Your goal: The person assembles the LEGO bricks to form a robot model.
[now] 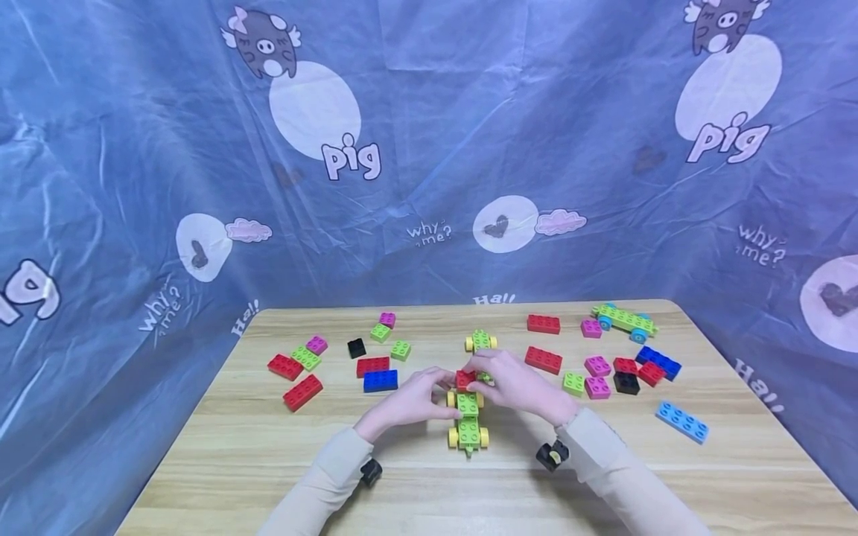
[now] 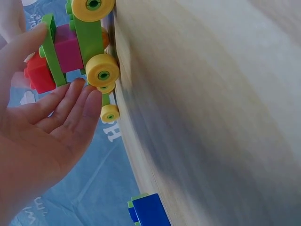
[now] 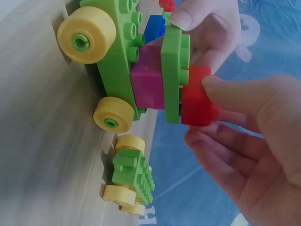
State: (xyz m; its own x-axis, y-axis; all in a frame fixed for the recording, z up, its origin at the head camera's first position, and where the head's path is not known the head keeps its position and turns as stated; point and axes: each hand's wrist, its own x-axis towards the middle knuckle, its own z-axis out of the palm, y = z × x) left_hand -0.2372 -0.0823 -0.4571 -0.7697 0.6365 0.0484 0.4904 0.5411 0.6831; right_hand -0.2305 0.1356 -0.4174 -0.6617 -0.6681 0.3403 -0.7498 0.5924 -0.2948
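Observation:
A light-green wheeled toy car base (image 1: pixel 469 434) with yellow wheels stands before me on the table. Stacked on it are a magenta brick (image 3: pixel 147 80) and, above that, a thin green building plate (image 3: pixel 171 75). A red building brick (image 3: pixel 196 95) sits at the far end of this plate. My right hand (image 1: pixel 512 381) pinches the red brick between thumb and fingers. From the other side, my left hand (image 1: pixel 412 398) holds the green plate, thumb on its near end and fingertips along its far edge. Just beyond the hands stands a second green car base (image 1: pixel 481 341).
Loose red, blue, green, magenta and black bricks lie on both sides of the wooden table (image 1: pixel 415 484), among them a blue brick (image 1: pixel 380 380) by my left hand. At the far right are a green car base with blue wheels (image 1: pixel 625 320) and a light-blue brick (image 1: pixel 682 421).

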